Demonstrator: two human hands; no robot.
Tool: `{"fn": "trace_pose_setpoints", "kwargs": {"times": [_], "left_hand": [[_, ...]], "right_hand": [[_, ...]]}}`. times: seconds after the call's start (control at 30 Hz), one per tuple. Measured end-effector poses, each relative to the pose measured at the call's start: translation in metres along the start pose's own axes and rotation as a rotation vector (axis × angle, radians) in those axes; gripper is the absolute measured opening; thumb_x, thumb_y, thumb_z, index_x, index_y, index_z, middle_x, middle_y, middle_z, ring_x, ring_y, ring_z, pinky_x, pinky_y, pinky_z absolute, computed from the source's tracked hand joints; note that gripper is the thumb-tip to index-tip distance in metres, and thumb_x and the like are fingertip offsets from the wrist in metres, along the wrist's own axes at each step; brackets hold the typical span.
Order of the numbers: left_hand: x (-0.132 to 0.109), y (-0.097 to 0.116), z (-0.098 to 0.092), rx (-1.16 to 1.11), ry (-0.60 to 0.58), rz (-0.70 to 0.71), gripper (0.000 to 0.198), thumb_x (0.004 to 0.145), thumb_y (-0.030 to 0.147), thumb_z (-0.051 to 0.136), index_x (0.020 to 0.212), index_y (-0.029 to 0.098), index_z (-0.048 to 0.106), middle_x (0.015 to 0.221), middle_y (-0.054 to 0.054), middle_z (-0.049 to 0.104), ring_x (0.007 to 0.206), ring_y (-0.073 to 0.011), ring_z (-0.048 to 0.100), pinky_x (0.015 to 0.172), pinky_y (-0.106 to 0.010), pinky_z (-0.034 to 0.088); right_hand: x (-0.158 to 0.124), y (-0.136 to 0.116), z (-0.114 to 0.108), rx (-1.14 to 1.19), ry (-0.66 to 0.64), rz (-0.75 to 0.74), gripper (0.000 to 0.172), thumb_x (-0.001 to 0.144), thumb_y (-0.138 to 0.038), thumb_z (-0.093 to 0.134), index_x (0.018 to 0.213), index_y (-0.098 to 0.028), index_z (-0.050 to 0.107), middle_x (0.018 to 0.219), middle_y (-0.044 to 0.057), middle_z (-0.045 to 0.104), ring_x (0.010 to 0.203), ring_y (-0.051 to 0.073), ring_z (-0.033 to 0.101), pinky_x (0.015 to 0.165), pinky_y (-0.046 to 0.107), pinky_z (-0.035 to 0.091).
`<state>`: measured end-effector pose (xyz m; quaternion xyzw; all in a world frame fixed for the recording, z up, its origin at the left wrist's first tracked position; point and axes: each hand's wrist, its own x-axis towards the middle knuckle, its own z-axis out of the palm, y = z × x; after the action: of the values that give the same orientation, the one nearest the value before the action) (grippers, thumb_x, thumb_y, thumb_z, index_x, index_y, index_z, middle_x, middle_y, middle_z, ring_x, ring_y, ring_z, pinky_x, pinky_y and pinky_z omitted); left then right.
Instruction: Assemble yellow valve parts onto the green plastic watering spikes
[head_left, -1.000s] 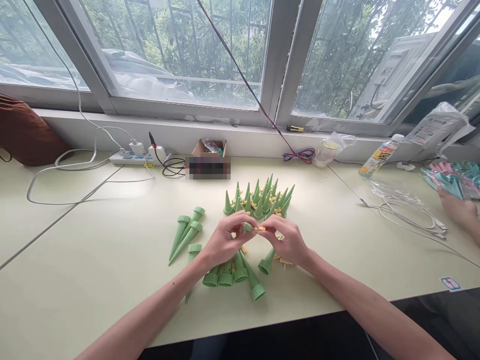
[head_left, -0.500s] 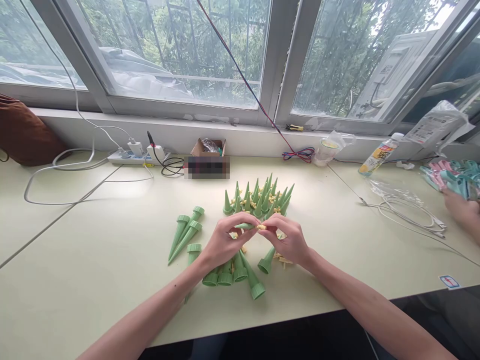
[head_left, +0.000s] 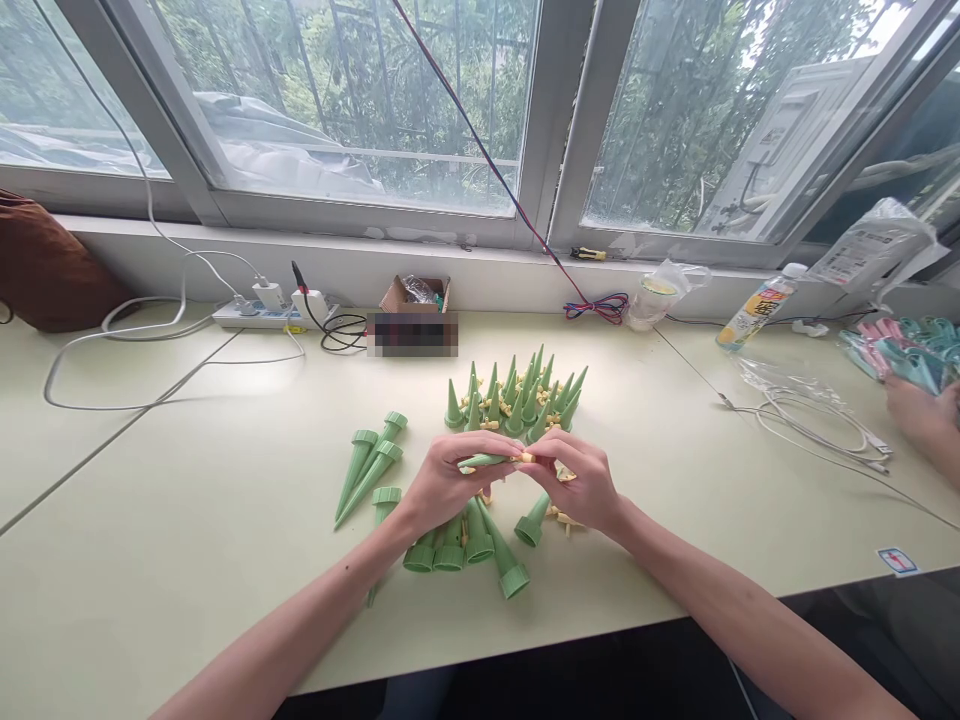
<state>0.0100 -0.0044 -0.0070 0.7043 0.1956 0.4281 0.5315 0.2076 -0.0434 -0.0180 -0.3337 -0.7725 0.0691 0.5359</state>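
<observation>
My left hand is closed around a green plastic spike, which lies nearly level with its end toward my right hand. Between the fingertips of my right hand is a small yellow valve piece, touching the spike's end or very close to it. Behind my hands several green spikes stand points up, with small yellow pieces among them. Loose green spikes lie nearer to me, below my hands. More yellow pieces lie beside my right wrist.
Several green spikes lie left of my hands. A power strip, a small cardboard box and a bottle stand along the window side. A white cable lies at right. Another person's hand touches pink and teal items.
The spike in my left hand has tilted slightly and shows more of its length. My fingers have shifted a little around the joint between spike and yellow piece.
</observation>
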Motion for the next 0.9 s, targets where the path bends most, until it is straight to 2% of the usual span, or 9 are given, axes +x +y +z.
{"fn": "trace_pose_setpoints", "kwargs": {"times": [0.27,0.5,0.63,0.9], "left_hand": [[0.0007,0.0038,-0.0005,0.004,0.017,-0.006,0.012,0.082,0.017,0.074,0.093,0.018,0.079,0.096,-0.009,0.077,0.077,-0.0189,0.073,0.054,-0.022,0.061],[0.0002,0.0045,-0.0015,-0.018,0.008,-0.058,0.011,0.080,0.019,0.076,0.090,0.017,0.080,0.092,-0.008,0.078,0.070,-0.0179,0.071,0.050,-0.023,0.060],[-0.0010,0.0026,-0.0024,-0.024,0.005,-0.097,0.012,0.080,0.023,0.077,0.089,0.016,0.079,0.091,-0.009,0.077,0.067,-0.0170,0.070,0.050,-0.023,0.060],[-0.0018,0.0022,-0.0025,-0.046,0.001,-0.119,0.011,0.078,0.023,0.078,0.088,0.017,0.080,0.089,-0.009,0.077,0.070,-0.0179,0.070,0.052,-0.023,0.060]], "right_hand": [[-0.0028,-0.0001,0.0007,-0.054,0.000,-0.024,0.011,0.095,-0.027,0.061,0.088,-0.021,0.066,0.067,0.002,0.062,0.051,0.012,0.051,0.046,0.024,0.045],[-0.0016,-0.0023,0.0010,-0.057,0.017,-0.087,0.008,0.095,-0.025,0.061,0.089,-0.021,0.065,0.065,0.001,0.062,0.050,0.012,0.050,0.044,0.023,0.042],[-0.0030,-0.0021,0.0020,-0.065,0.009,-0.075,0.012,0.096,-0.028,0.059,0.087,-0.022,0.065,0.063,0.001,0.061,0.048,0.012,0.049,0.044,0.024,0.042],[-0.0030,-0.0026,0.0024,-0.031,0.011,-0.098,0.011,0.096,-0.027,0.059,0.087,-0.021,0.065,0.064,0.001,0.060,0.048,0.011,0.049,0.044,0.023,0.041]]}}
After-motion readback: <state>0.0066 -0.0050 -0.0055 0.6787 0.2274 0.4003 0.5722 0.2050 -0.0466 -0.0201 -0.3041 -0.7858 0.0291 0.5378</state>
